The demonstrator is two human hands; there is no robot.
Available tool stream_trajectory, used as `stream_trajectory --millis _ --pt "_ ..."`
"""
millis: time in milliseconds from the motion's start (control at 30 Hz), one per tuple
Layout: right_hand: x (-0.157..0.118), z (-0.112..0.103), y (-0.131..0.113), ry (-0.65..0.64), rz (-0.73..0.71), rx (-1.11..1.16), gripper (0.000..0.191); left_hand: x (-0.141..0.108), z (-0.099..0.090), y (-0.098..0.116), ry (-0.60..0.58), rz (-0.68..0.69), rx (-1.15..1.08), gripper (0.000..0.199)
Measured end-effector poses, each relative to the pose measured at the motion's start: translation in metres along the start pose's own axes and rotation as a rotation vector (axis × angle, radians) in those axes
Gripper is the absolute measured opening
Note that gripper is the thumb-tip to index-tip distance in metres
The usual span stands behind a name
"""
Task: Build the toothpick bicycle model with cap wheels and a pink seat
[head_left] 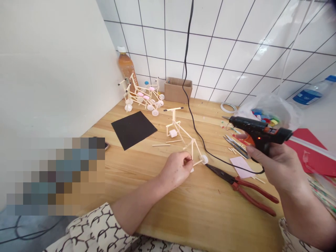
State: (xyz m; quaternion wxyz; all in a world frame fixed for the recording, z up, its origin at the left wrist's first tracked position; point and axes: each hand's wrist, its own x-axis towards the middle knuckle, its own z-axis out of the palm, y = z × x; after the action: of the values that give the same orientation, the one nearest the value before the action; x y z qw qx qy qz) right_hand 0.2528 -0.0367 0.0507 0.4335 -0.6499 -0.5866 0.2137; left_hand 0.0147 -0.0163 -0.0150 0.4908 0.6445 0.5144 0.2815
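Here, left hand (175, 169) pinching wooden-stick frame (174, 122), right hand (275, 164) gripping glue gun (252, 126)

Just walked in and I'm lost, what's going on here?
A person grips a glue gun in their right hand, raised above the bench, while their left hand pinches the lower end of a stick model with a white wheel. Pliers lie beside it, and more stick models stand at the back.
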Motion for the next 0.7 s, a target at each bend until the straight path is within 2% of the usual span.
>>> stream_trajectory --millis 200,400,600,700 --pt "-0.018 0.001 0.004 -0.125 0.000 -0.104 0.030 0.000 0.001 -0.001 0.001 0.001 0.003 0.012" --pt "-0.040 0.000 0.010 -0.147 0.036 -0.384 0.025 0.000 0.000 -0.002 0.003 0.013 -0.002 0.013" --pt "-0.060 0.003 0.013 -0.262 -0.272 -0.384 0.029 0.000 0.000 0.000 -0.007 -0.003 0.004 0.012" --pt "-0.068 0.005 0.014 -0.303 -0.368 -0.436 0.031 -0.001 -0.001 0.000 -0.002 -0.002 0.014 0.012"
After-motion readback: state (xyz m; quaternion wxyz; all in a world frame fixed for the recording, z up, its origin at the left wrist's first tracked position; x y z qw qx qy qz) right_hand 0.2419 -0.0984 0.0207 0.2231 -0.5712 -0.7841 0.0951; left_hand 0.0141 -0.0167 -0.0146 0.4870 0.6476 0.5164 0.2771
